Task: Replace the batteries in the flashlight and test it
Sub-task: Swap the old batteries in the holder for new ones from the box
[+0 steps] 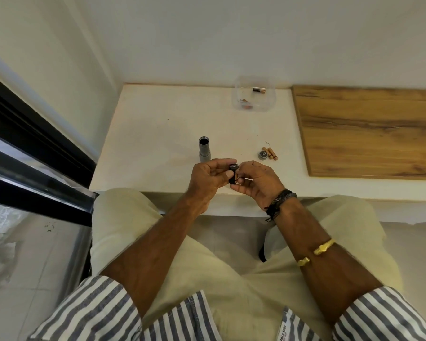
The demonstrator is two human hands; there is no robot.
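Note:
A grey flashlight body (204, 150) stands upright on the white table (158, 124), its open end up. Just in front of it, my left hand (208, 179) and my right hand (255, 182) together hold a small black battery holder (233, 174) with a copper-coloured battery in it. To the right on the table lie the flashlight's round end cap (263, 155) and two loose copper-coloured batteries (271, 153), close together.
A clear plastic box (254, 97) with more batteries sits at the back of the table by the wall. A wooden board (369, 129) covers the table's right part. A dark window frame (30, 143) runs along the left. My knees are under the table's front edge.

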